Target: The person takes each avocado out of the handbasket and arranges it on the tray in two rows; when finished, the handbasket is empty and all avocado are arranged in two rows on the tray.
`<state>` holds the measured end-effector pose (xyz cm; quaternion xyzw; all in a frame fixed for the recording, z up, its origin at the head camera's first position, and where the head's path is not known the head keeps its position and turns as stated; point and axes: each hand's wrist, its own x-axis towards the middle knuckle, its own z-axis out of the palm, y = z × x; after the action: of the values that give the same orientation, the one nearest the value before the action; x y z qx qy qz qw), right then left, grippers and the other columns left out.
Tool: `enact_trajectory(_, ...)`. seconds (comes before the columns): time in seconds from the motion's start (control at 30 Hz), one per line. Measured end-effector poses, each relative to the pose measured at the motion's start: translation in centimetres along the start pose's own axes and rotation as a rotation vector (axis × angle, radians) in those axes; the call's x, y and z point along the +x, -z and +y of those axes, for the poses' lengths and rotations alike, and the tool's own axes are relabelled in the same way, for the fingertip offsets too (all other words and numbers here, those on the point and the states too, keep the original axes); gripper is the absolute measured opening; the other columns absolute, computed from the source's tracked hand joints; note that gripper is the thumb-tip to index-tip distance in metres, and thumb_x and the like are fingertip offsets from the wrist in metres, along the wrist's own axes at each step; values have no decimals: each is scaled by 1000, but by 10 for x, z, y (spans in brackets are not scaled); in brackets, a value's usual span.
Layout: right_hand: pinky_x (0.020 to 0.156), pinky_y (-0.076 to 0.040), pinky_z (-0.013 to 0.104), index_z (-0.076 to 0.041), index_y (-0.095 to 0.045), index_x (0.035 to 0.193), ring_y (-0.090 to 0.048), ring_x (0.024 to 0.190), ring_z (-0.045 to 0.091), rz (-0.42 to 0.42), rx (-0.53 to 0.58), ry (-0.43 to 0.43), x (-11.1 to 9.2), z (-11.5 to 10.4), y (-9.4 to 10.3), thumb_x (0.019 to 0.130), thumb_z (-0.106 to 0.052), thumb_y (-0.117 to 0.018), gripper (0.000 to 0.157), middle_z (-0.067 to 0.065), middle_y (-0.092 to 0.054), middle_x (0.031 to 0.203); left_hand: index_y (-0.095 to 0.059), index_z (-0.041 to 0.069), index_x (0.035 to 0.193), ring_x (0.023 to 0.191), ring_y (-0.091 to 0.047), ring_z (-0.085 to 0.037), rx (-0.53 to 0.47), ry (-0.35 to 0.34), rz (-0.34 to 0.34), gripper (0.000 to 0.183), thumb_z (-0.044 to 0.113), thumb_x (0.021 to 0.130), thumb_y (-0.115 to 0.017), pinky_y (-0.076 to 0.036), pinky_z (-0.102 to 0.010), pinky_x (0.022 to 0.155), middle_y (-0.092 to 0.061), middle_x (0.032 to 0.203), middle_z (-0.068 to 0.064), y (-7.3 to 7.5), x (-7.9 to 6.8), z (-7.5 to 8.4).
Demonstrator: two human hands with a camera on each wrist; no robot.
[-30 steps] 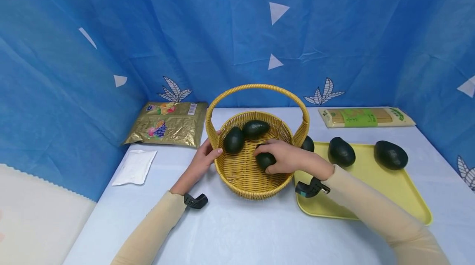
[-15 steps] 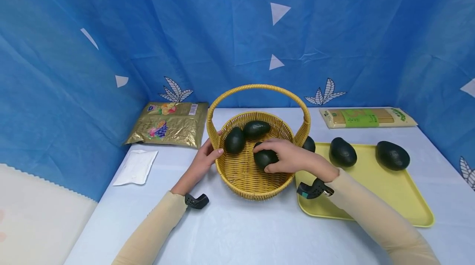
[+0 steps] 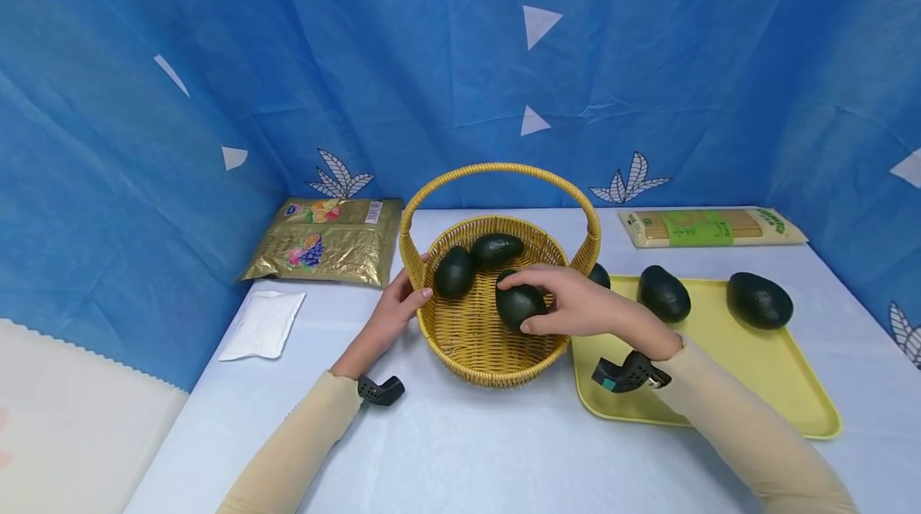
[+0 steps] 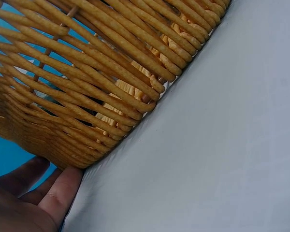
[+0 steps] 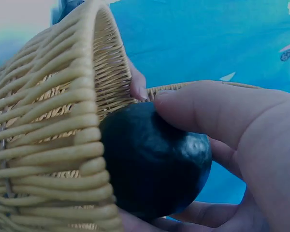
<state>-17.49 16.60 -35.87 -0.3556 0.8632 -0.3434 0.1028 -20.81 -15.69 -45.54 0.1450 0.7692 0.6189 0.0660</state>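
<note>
Blue cloth (image 3: 460,58) backs a white tabletop (image 3: 460,458). My right hand (image 3: 572,302) curls round 1 of 6 dark-green oval avocados (image 3: 518,308); my left hand (image 3: 392,310) pinches 1 yellow wicker basket (image 3: 496,376).

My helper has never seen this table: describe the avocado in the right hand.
Find the yellow wicker basket with the tall arched handle, standing left of the yellow tray. Two dark avocados lie inside, at its left and back. Nearer the person, the wanted avocado is the only one gripped, by the right hand.
</note>
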Motion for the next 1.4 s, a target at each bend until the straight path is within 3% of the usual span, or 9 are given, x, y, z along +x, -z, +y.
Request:
enact_trajectory(0.43,77,-60,27,-13,-58,142,-64,116,34,47,125,-8,-27,-2,9,88,-9,-76,57,20,-54,145,-30,21,162,140,-47,-37,-6,-2,-10,64,19,104,-55,-51,-37,101,-41,159,-21,0,-1,1)
enact_trajectory(0.63,78,-61,30,-12,-56,143,-68,108,17,112,155,-15,-47,2,11,90,-8,-76,57,19,-54,143,-31,22,161,140,-48,-35,1,5,-4,63,21,104,-56,-51,-34,99,-42,160,-19,-1,0,0)
enact_trajectory(0.87,74,-62,30,-6,-56,142,-62,111,-5,169,166,19,-71,6,14,90,-3,-75,56,25,-53,141,-30,21,162,137,-49,-35,-11,-3,-5,63,19,104,-55,-51,-29,97,-42,159,-20,0,0,0)
enact_trajectory(1.1,72,-62,30,-4,-55,142,-60,114,-10,198,199,31,-94,11,16,89,1,-74,57,33,-46,145,-30,24,161,139,-48,-34,-3,16,-4,63,20,104,-55,-53,-32,96,-44,158,-18,0,0,-1)
enact_trajectory(1.2,73,-62,29,-4,-55,143,-59,115,-9,201,204,16,-104,15,16,89,1,-74,57,25,-48,145,-31,24,161,138,-49,-33,-3,20,-3,63,20,104,-56,-53,-32,96,-44,157,-18,-1,0,0)
enact_trajectory(1.4,71,-61,28,-7,-55,143,-56,118,-11,222,207,-33,-117,30,8,89,-1,-75,58,-21,-51,137,-31,26,161,137,-49,-33,2,24,1,62,21,104,-55,-52,-37,98,-44,158,-18,0,-1,1)
